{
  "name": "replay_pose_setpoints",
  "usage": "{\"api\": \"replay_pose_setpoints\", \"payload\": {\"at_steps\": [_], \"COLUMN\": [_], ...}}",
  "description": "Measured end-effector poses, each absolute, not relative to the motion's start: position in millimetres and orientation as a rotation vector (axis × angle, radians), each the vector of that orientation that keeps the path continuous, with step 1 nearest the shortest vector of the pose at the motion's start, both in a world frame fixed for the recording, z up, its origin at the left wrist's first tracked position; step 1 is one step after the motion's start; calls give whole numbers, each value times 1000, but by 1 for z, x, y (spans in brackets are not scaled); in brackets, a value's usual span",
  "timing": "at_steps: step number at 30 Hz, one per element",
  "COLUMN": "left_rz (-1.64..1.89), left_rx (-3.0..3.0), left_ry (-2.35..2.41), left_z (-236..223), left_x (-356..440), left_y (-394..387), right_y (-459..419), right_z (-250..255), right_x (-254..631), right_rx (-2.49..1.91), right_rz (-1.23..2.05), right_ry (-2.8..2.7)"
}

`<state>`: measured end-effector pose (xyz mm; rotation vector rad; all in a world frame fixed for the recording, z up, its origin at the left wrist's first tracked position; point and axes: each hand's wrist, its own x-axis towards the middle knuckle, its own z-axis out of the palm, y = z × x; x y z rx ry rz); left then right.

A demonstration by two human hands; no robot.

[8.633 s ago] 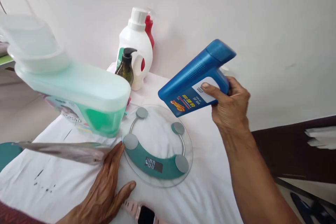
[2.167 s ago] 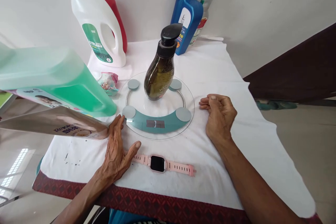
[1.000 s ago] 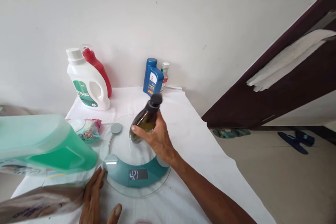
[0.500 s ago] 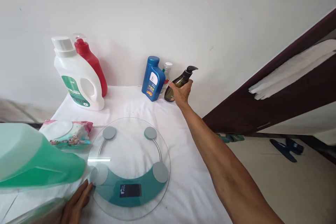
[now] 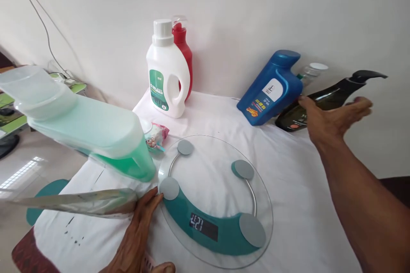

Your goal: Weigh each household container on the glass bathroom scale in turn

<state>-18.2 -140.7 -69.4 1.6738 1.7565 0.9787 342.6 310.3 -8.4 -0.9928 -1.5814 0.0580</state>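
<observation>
My right hand (image 5: 333, 119) is at a dark pump bottle (image 5: 320, 104) by the wall. Its fingers are stretched apart and off the bottle; the thumb lies by the bottle's near side. My left hand (image 5: 137, 230) rests on the white cloth with fingers extended, their tips at the left edge of a round glass scale (image 5: 221, 198). Lit digits show on the scale's display (image 5: 204, 226). Left of the pump bottle stand a blue bottle (image 5: 270, 89) and a clear bottle with a white cap (image 5: 312, 72), partly hidden.
A white jug (image 5: 168, 72) stands before a red bottle (image 5: 184, 49) at the wall. A large container of green liquid (image 5: 96, 123) is at the left, near a wipes pack (image 5: 156, 136). A clear plastic bag-like thing (image 5: 96, 201) lies beside my left hand.
The view has swung left, so things appear further right. My right hand's fingers have opened away from the pump bottle. More digits show on the scale's display.
</observation>
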Motion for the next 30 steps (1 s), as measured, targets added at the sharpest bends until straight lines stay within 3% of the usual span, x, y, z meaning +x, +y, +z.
{"api": "replay_pose_setpoints", "payload": {"at_steps": [3,5,10,15,23,30], "left_rz": [969,924,932,884,899,929], "left_rx": [1664,1675,1775,1746,1726,1792], "left_ry": [1719,1690,1638,1647,1657,1668], "left_z": [-57,-53,-56,-56,-61,-61], "left_x": [-18,-20,-25,-25,-26,-25], "left_y": [-141,-143,-147,-147,-148,-146], "right_y": [260,218,135,118,127,121], "right_z": [14,26,26,18,10,39], "right_x": [309,262,117,35,12,68], "right_rx": [-988,-948,-694,-767,-968,-1061], "right_rz": [-206,-204,636,804,886,877], "right_ry": [-1375,-1427,-2176,-2505,-2495,-2041]}}
